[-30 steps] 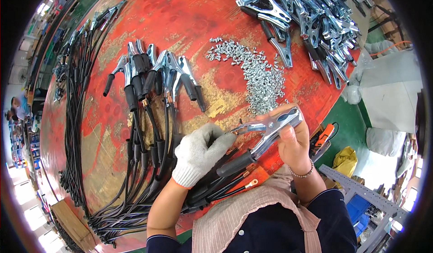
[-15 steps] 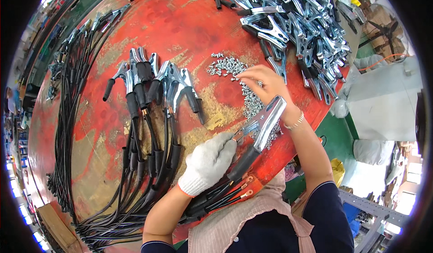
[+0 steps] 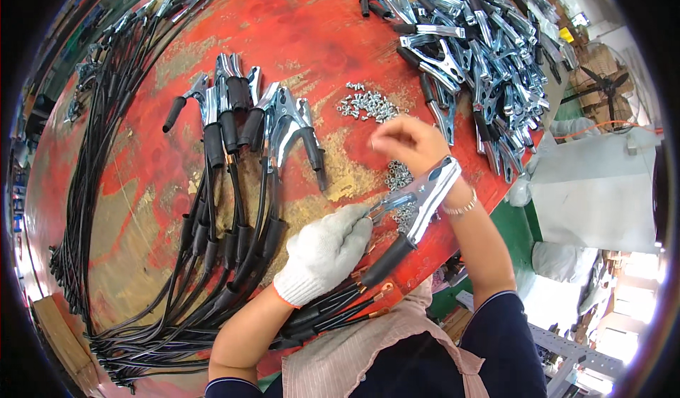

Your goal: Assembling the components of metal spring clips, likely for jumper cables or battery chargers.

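Note:
In my left hand (image 3: 322, 249), which wears a white knitted glove, I grip a silver spring clamp (image 3: 433, 199) with a black handle sleeve. Its sleeved handle slants down toward my apron, and the gloved fingers cover part of its other side. My bare right hand (image 3: 411, 141) is held just beyond the clamp with thumb and fingers pinched together; anything between them is too small to make out. Small bolts (image 3: 368, 105) lie in a heap just past my right fingertips. Small nuts (image 3: 398, 177) are spread below that hand, partly hidden by the clamp.
Clamps attached to black cables (image 3: 234, 107) lie left of my glove. A long cable bundle (image 3: 99, 185) runs along the table's left side. A large pile of loose clamps (image 3: 489, 72) covers the far right of the worn red table (image 3: 312, 36). Copper-ended cables (image 3: 361, 306) rest by my apron.
My right hand has drawn back from the bolts toward me, its fingers more curled. My left hand keeps its grip on the clamp. The whole view has shifted slightly.

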`<action>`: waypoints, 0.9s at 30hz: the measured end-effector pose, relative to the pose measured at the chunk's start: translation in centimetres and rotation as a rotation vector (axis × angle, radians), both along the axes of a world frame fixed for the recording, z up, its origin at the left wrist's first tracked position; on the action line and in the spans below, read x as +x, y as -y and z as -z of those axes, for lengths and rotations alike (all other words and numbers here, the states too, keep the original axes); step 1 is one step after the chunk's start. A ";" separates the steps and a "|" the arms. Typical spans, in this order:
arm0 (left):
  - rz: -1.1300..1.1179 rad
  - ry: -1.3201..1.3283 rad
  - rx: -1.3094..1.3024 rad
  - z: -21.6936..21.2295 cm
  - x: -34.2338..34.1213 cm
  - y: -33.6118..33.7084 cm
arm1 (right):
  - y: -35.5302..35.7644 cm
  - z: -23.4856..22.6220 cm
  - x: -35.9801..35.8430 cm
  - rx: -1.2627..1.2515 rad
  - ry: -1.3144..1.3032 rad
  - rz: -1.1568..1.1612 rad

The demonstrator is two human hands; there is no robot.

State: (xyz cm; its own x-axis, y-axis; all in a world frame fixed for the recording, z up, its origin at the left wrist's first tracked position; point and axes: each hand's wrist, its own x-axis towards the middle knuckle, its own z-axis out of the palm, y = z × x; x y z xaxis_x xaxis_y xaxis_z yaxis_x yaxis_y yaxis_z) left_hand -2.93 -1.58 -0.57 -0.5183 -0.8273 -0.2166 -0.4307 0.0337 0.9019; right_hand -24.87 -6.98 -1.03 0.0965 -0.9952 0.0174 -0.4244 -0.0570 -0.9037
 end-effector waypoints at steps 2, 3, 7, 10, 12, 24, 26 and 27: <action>0.027 0.002 -0.017 -0.8 0.2 0.0 | -3.2 -0.2 0.8 0.249 0.349 0.057; 0.036 0.007 -0.004 -1.2 0.3 -0.1 | -4.6 0.3 1.3 0.275 0.424 0.088; 0.045 -0.033 0.040 -1.3 0.0 -0.6 | -8.7 2.9 1.6 0.317 0.705 0.147; 0.058 -0.046 0.031 -1.1 -0.1 -1.0 | -9.5 3.5 1.6 0.360 0.871 0.122; 0.068 -0.050 0.044 -1.4 -0.2 -0.9 | -10.1 4.6 1.1 0.470 1.039 0.085; 0.226 0.299 -0.599 -1.5 -0.6 -0.8 | -11.1 1.7 -0.1 0.259 0.658 -0.092; 0.147 0.225 -0.742 -0.8 -0.6 -0.6 | -11.0 1.9 -0.8 0.096 0.301 0.048; 0.040 0.138 -0.744 -0.3 -0.6 -0.3 | -10.8 2.0 -1.0 0.062 0.138 0.169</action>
